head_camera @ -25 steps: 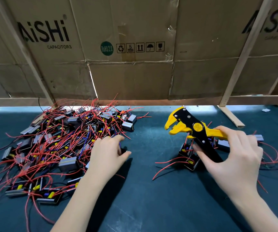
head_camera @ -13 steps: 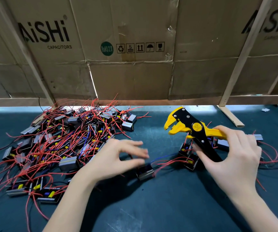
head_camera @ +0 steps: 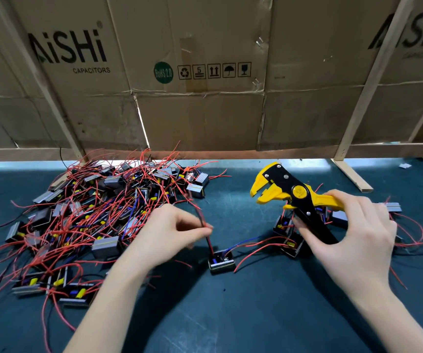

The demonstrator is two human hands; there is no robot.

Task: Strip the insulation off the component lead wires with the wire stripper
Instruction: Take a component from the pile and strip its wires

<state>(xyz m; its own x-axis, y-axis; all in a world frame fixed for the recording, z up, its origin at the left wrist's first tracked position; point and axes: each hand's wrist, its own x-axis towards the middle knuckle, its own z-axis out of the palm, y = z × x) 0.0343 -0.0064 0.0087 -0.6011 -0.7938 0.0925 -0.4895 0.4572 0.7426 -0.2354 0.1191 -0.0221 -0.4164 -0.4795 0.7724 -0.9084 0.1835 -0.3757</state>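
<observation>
Center of the frame: left hand (head_camera: 165, 234) pinching a thin red lead wire (head_camera: 208, 240) off a small boxy component (head_camera: 221, 262) on the dark mat (head_camera: 269, 309).
Right hand (head_camera: 355, 240) wraps the yellow-and-black plastic wire stripper (head_camera: 294, 197), toothed jaws gaping; tangled pile (head_camera: 98, 215) sits left.

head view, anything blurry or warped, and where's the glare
Head view: the left hand and the red wire it pinches are motion-blurred; the right hand and wire stripper look sharp; wide-angle warp bows the cardboard wall; glare whitens the mat's far edge.
</observation>
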